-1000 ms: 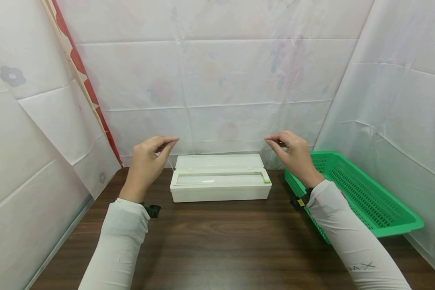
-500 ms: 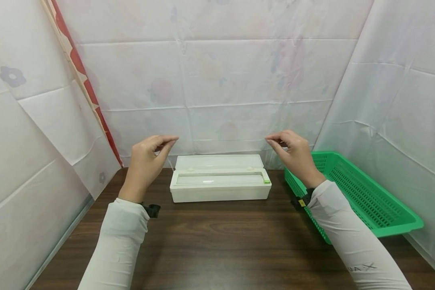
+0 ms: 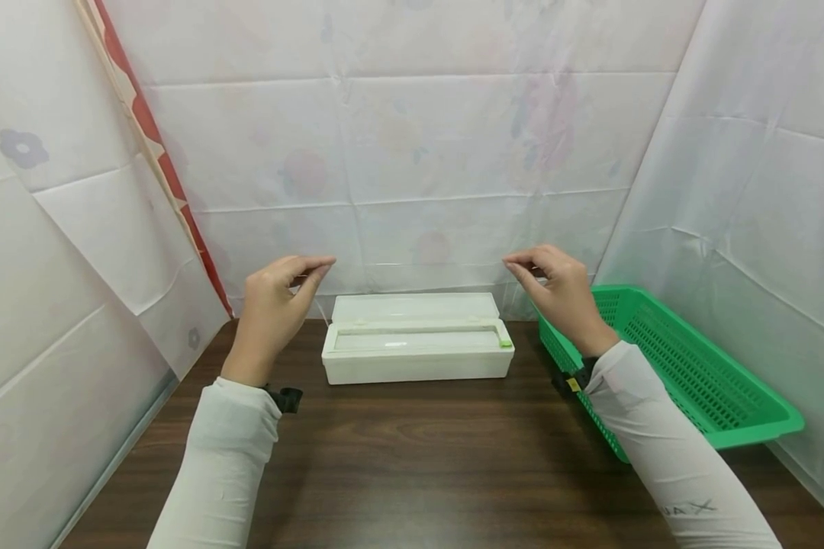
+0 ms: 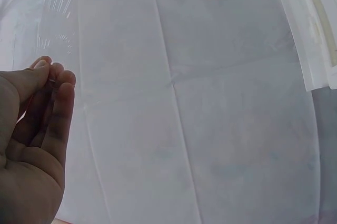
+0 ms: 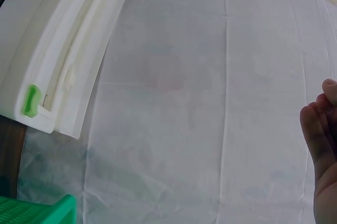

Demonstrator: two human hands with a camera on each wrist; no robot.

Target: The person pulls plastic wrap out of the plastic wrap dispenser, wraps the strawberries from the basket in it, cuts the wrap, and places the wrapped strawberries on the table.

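Left hand (image 3: 271,305) and right hand (image 3: 556,293) each pinching clear film (image 3: 426,265), spread between them near white box (image 3: 417,367) on desk (image 3: 412,473). Drawing-out judged done. Outstanding: film not set down, lid (image 3: 415,306) unclosed. Film cut or attached: cannot tell.

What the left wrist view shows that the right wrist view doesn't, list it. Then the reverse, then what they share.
Only the left wrist view: the left hand, thumb and fingertips together, and bright glints on what looks like clear film beyond them.
Only the right wrist view: part of the right hand, the green tab on the white box, a corner of the green basket and some dark table.
Both: part of the white box and the pale sheet. Whether film also shows by the right hand is too faint to tell.
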